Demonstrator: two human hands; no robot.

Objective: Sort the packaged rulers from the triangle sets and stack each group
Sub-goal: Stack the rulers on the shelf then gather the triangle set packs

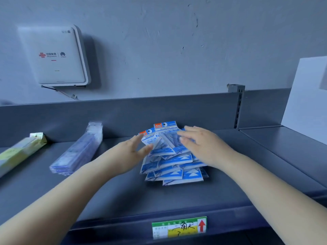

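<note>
- Our left hand (131, 149) and right hand (200, 144), fingers straight, press glossy blue triangle sets (173, 165).
- Clear, long rulers (77, 151) lie stacked nearby.

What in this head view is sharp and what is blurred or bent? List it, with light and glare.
Head view: dim, bluish, even light; soft shadow beside the wall router. Left hand and right hand are slightly motion-blurred over the pile of triangle sets; top "GEOMETRIC" print is readable. The stack of packaged rulers looks smeared, with faint sheen. The wide lens bows the shelf.
</note>
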